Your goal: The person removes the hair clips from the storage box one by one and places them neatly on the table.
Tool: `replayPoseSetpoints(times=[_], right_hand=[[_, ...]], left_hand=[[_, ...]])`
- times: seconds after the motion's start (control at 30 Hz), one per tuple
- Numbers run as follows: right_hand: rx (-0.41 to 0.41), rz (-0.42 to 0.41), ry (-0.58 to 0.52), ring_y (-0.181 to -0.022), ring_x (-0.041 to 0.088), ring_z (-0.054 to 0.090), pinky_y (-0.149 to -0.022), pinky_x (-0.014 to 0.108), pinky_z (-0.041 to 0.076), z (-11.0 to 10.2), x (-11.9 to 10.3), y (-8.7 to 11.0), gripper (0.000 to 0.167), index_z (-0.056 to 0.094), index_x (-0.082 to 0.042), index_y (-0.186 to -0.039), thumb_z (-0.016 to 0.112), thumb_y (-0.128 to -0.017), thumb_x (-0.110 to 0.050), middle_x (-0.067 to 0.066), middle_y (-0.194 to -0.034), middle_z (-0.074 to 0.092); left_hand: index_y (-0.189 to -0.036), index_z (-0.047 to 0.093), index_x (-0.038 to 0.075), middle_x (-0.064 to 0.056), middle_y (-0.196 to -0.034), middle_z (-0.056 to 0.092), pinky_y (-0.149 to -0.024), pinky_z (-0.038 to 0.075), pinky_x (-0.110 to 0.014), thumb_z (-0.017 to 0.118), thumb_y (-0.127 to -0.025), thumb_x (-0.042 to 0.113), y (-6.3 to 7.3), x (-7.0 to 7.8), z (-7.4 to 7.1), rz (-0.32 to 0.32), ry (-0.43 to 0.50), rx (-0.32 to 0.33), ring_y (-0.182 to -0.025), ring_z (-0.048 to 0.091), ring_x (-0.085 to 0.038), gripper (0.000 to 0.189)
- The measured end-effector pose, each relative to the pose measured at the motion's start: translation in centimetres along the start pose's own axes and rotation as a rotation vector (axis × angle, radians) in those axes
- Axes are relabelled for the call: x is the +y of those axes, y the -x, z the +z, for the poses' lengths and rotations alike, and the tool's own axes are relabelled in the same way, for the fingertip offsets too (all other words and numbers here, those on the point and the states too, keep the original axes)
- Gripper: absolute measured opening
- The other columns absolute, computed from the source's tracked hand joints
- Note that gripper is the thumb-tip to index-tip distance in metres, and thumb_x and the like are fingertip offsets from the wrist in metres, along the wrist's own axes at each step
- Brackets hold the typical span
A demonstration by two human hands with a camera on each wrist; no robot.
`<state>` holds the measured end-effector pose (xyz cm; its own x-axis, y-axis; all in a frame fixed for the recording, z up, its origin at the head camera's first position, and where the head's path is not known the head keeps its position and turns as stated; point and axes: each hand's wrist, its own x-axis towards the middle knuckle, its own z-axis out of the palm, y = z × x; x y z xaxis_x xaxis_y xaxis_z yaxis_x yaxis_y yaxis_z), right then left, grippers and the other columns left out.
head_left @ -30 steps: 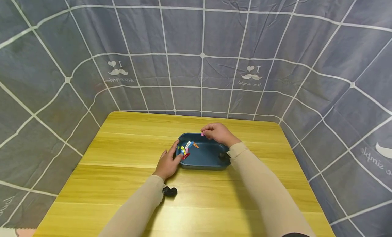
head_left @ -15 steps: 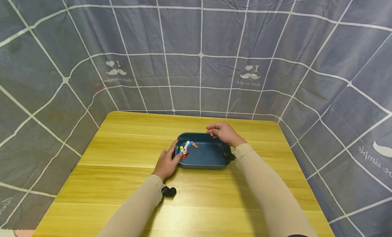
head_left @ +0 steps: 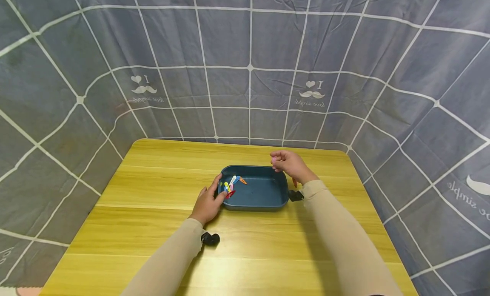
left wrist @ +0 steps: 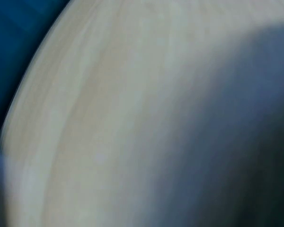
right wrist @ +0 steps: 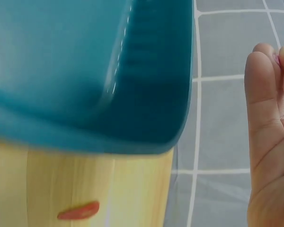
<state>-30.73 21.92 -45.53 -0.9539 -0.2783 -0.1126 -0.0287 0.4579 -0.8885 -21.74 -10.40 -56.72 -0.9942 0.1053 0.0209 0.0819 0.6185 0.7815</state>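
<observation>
Right hand (head_left: 292,164) with its grip pinched on a small pink piece (head_left: 273,159), near the blue tray's (head_left: 264,188) far right corner.
Only the head view shows the colourful clips (head_left: 231,185) in the tray's left end and the left hand (head_left: 208,203) resting there, thumb and fingers apart; the left wrist view is a blur of worktop (left wrist: 99,118) and tray edge. The right wrist view reveals a whole red clip (right wrist: 79,211) on the worktop outside the tray, partly hidden from the head camera.

1. Two hands: left hand (head_left: 207,206), right hand (head_left: 292,166).
2. One table (head_left: 268,253).
3. One blue tray (head_left: 264,190).
4. At least six clips (head_left: 243,181) inside, overlapping.
5. One red clip (right wrist: 79,211) outside.
6. One pink piece (head_left: 274,159), held.
</observation>
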Motion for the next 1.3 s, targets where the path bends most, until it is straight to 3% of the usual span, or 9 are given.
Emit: replayPoseSetpoints(times=[0.3, 0.47, 0.6, 0.7, 0.9, 1.13, 1.3], right_hand=[[0.053, 0.017, 0.077, -0.121, 0.044, 0.066, -0.104, 0.051, 0.06, -2.4, 2.6, 0.5, 0.041, 0.058, 0.001, -0.148, 0.059, -0.108, -0.012, 0.025, -0.141, 0.065], [0.087, 0.038, 0.101, -0.118, 0.044, 0.067, -0.1, 0.047, 0.062, -3.8, 4.7, 1.1, 0.041, 0.056, 0.005, -0.146, 0.059, -0.107, -0.008, 0.027, -0.127, 0.065], [0.106, 0.07, 0.15, -0.096, 0.027, 0.069, -0.085, 0.03, 0.064, -4.8, 6.6, 1.6, 0.041, 0.057, 0.009, -0.142, 0.061, -0.104, -0.004, 0.018, -0.109, 0.067], [0.098, 0.099, 0.196, -0.089, 0.019, 0.065, -0.078, 0.024, 0.06, -5.3, 7.8, 1.8, 0.04, 0.059, 0.011, -0.139, 0.062, -0.102, -0.005, 0.015, -0.103, 0.068], [0.064, 0.148, 0.329, -0.097, 0.025, 0.063, -0.09, 0.034, 0.054, -5.5, 9.6, 2.5, 0.037, 0.063, 0.005, -0.137, 0.061, -0.104, -0.012, 0.014, -0.106, 0.07], [0.048, 0.173, 0.316, -0.095, 0.024, 0.066, -0.086, 0.031, 0.056, -5.0, 11.1, 2.7, 0.033, 0.066, 0.005, -0.133, 0.061, -0.104, -0.009, 0.015, -0.106, 0.073], [0.035, 0.18, 0.335, -0.101, 0.028, 0.068, -0.095, 0.039, 0.057, -4.9, 11.5, 2.9, 0.033, 0.065, 0.007, -0.132, 0.059, -0.106, -0.012, 0.019, -0.111, 0.074]], left_hand=[[-0.168, 0.026, 0.038, -0.015, -0.157, 0.055, -0.136, 0.012, -0.054, 0.056, -0.108, 0.038, 0.0, 0.2, -0.3, 0.01, 0.014, 0.006, -0.138, 0.057, -0.047, 0.067], [-0.168, 0.026, 0.037, -0.016, -0.157, 0.055, -0.136, 0.012, -0.054, 0.055, -0.108, 0.038, 0.0, 0.2, -0.3, 0.013, 0.005, 0.001, -0.138, 0.058, -0.047, 0.067], [-0.168, 0.025, 0.038, -0.016, -0.157, 0.054, -0.136, 0.011, -0.052, 0.055, -0.108, 0.039, 0.0, 0.0, -0.3, 0.01, 0.006, -0.009, -0.139, 0.058, -0.046, 0.067], [-0.168, 0.025, 0.037, -0.015, -0.158, 0.054, -0.137, 0.01, -0.052, 0.054, -0.108, 0.039, 0.0, 0.0, -0.3, 0.013, 0.008, -0.012, -0.138, 0.058, -0.045, 0.067], [-0.168, 0.025, 0.038, -0.015, -0.157, 0.055, -0.137, 0.01, -0.051, 0.054, -0.108, 0.038, -0.1, -0.1, -0.2, 0.013, 0.013, -0.011, -0.138, 0.059, -0.045, 0.066], [-0.168, 0.022, 0.042, -0.015, -0.159, 0.053, -0.136, 0.012, -0.055, 0.054, -0.108, 0.04, -0.2, -0.2, 0.0, -0.002, 0.005, -0.009, -0.143, 0.052, -0.049, 0.068], [-0.167, 0.022, 0.045, -0.014, -0.158, 0.053, -0.136, 0.011, -0.054, 0.054, -0.108, 0.041, -0.3, -0.1, 0.0, -0.013, 0.013, -0.015, -0.145, 0.049, -0.051, 0.067]])
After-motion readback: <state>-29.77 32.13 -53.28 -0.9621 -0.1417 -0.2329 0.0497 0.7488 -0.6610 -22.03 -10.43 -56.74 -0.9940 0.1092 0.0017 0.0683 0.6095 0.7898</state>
